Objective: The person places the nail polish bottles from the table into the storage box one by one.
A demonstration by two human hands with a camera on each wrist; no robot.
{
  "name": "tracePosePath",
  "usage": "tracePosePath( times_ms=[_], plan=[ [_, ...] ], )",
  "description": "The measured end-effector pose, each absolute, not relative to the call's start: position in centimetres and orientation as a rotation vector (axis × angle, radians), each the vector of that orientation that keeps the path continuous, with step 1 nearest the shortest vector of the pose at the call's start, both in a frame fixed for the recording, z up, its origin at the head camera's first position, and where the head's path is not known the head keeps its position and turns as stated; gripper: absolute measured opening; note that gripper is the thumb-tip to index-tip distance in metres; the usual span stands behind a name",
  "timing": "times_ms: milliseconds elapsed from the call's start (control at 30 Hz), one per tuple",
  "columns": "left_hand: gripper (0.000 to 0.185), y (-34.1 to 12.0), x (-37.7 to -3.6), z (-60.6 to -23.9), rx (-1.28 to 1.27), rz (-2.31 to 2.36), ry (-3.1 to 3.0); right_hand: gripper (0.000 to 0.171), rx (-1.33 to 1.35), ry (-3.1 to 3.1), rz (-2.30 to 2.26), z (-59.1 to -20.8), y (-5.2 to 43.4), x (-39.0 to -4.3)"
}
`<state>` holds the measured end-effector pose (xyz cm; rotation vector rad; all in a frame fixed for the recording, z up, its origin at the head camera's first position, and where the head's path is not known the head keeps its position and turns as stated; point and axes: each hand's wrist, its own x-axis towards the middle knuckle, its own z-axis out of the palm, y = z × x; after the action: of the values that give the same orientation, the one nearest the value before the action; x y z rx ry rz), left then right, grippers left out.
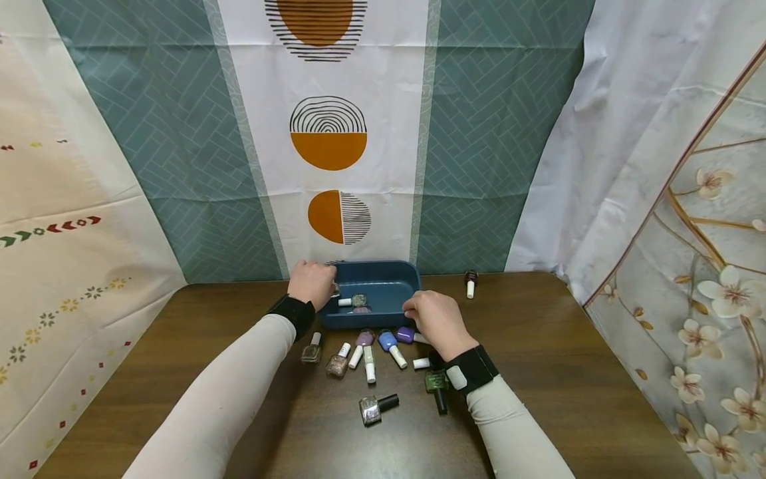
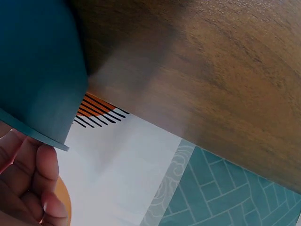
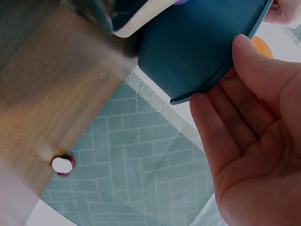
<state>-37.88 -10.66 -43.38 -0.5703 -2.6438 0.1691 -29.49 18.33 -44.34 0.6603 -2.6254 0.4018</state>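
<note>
A dark blue plastic bin [image 1: 389,289] stands at the back of the table, with a few nail polish bottles [image 1: 359,301] lying inside. My left hand [image 1: 310,285] grips its left rim, fingers curled at the edge in the left wrist view. At the right end, my right hand [image 1: 438,320] pinches the rim between thumb and fingers, plain in the right wrist view. Just in front of the bin lie a purple bottle [image 1: 405,334], a blue bottle [image 1: 388,340], a mauve bottle [image 1: 364,338] and glittery ones [image 1: 337,365]. The right wrist partly covers a white-capped bottle [image 1: 421,363].
Nearer the front lie a silver glitter bottle [image 1: 370,411] with a black cap and a green bottle [image 1: 436,381]. A dark red bottle [image 1: 471,277] with a white cap sits by the back edge, right of the bin. Patterned cloth [image 1: 491,166] hangs behind the wooden table [image 1: 526,332].
</note>
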Motion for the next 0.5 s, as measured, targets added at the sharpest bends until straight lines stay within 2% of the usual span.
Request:
tracePosePath(
  times_ms=[500],
  plan=[
    [0.013,-9.4,-36.4,-42.5,-0.578,0.232,-2.766,0.005,0.651,-2.631,0.398,-44.3,18.4,-29.5]
  ],
)
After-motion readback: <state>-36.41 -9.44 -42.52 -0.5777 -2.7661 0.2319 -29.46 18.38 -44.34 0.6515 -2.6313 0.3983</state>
